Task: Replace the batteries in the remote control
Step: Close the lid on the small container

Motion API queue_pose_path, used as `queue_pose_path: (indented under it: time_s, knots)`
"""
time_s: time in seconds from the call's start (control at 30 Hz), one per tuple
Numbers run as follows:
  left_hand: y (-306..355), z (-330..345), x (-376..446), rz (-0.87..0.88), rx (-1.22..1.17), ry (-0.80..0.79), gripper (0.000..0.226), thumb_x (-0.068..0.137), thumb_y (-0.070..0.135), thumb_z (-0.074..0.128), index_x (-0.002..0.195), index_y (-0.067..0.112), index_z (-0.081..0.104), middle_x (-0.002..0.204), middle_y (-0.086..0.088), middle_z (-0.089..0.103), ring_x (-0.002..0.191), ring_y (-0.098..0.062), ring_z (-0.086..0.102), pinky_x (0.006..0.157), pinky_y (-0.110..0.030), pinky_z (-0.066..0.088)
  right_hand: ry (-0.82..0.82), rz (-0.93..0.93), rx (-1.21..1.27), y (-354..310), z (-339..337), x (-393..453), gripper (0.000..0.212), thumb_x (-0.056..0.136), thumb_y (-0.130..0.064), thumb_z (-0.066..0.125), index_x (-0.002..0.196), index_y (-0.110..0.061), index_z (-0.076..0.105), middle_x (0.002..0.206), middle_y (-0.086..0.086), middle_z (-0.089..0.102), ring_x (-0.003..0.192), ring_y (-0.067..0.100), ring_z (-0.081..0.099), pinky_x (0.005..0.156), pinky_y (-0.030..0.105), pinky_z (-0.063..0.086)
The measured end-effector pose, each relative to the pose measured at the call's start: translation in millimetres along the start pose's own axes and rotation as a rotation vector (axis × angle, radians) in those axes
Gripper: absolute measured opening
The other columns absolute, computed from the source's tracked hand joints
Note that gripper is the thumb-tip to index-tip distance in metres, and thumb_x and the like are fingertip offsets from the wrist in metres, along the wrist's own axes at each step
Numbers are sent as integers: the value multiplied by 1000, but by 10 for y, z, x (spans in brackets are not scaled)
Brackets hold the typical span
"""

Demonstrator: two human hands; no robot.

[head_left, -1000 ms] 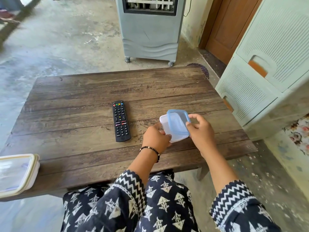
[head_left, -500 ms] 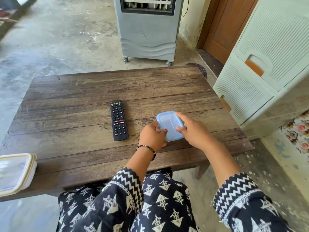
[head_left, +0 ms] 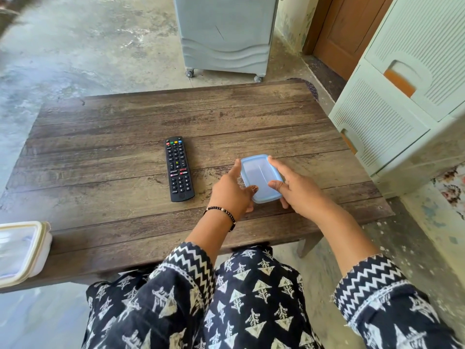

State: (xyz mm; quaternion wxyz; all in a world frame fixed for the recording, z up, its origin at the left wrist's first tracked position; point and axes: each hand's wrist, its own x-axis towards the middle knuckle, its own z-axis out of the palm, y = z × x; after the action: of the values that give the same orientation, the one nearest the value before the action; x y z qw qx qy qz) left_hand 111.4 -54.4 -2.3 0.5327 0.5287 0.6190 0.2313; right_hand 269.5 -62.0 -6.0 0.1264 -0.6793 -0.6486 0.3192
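Note:
A black remote control [head_left: 179,169] lies buttons-up near the middle of the wooden table [head_left: 125,127]. To its right sits a small plastic box with a blue lid [head_left: 259,176], flat on the table. My left hand [head_left: 230,193] grips the box's left side, thumb on the lid's near edge. My right hand [head_left: 293,187] holds its right side, with fingers resting on the lid. The lid lies flat on the box, and what is inside is hidden.
A larger clear container with a cream-rimmed lid [head_left: 21,250] sits at the table's near left corner. A pale drawer cabinet [head_left: 402,96] stands close to the right edge. A grey air cooler [head_left: 224,34] stands on the floor beyond the table.
One second ago the blue lid stood tilted up over the box. It has come down flat onto the box, and both hands now press around it.

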Motion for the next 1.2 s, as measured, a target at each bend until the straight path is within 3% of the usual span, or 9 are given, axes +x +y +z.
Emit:
queue_pose_path:
  time_s: [0.1, 0.23, 0.33, 0.47, 0.57, 0.67, 0.83, 0.93, 1.2]
  knots:
    - [-12, -12, 55, -24, -55, -3, 75, 87, 11, 62, 147, 28, 21, 61, -4, 58, 57, -19, 62, 70, -41, 60, -9, 8, -99, 25, -2, -4, 49, 95, -49, 32, 140, -51, 12, 73, -4, 57, 70, 26, 58, 74, 38, 50]
    - [-7, -15, 65, -42, -64, -7, 73, 87, 11, 62, 146, 27, 22, 58, -5, 58, 54, -17, 61, 66, -37, 59, 19, 35, -239, 10, 17, -27, 48, 95, -53, 21, 140, -53, 4, 119, 18, 61, 97, 36, 60, 81, 41, 44]
    - [-9, 2, 51, -50, -57, -10, 74, 87, 13, 61, 147, 28, 19, 64, -8, 62, 55, -18, 61, 67, -38, 59, 27, 65, -261, -77, 30, -91, 48, 95, -54, 18, 139, -55, 0, 117, 19, 61, 100, 37, 59, 79, 42, 43]
    - [14, 8, 26, -46, -14, 14, 74, 87, 15, 60, 147, 29, 19, 95, -17, 69, 60, -17, 65, 64, -35, 60, 55, 81, -261, -122, 44, -127, 48, 97, -50, 21, 141, -53, 1, 111, 17, 63, 96, 35, 59, 74, 39, 41]
    - [21, 23, -23, -2, -2, 57, 70, 88, 15, 58, 146, 28, 22, 81, -4, 67, 62, -17, 66, 58, -29, 58, 68, 97, -63, -150, 57, -144, 47, 99, -42, 27, 142, -49, 11, 87, 4, 63, 80, 27, 63, 66, 31, 43]
    - [-38, 35, -76, 19, -75, 94, 65, 88, 13, 57, 145, 25, 27, 70, 3, 62, 61, -14, 63, 56, -27, 57, 68, 172, 289, -152, 60, -166, 50, 99, -28, 35, 144, -39, 16, 75, 7, 68, 55, 18, 59, 46, 27, 44]
    - [-99, 41, -105, 1, -199, 75, 67, 85, 7, 62, 143, 19, 32, 66, 2, 58, 57, -6, 58, 63, -23, 57, 108, 199, 459, -116, 93, -183, 38, 96, -12, 43, 134, -17, 44, 69, 8, 65, 47, 14, 52, 41, 25, 42]
    - [-84, 47, -61, -59, -307, 72, 66, 84, 5, 63, 142, 19, 35, 67, 0, 57, 58, -9, 59, 56, -18, 55, 135, 246, 549, -108, 127, -141, 36, 96, -9, 44, 130, -16, 49, 63, 8, 62, 43, 13, 50, 38, 24, 41]
    - [16, 121, -2, 17, -390, 75, 66, 85, 1, 60, 143, 16, 32, 64, -2, 53, 62, -13, 60, 68, -31, 59, 252, 253, 684, -13, 35, -69, 28, 92, -10, 53, 119, -7, 57, 63, 7, 63, 45, 14, 51, 40, 24, 43]
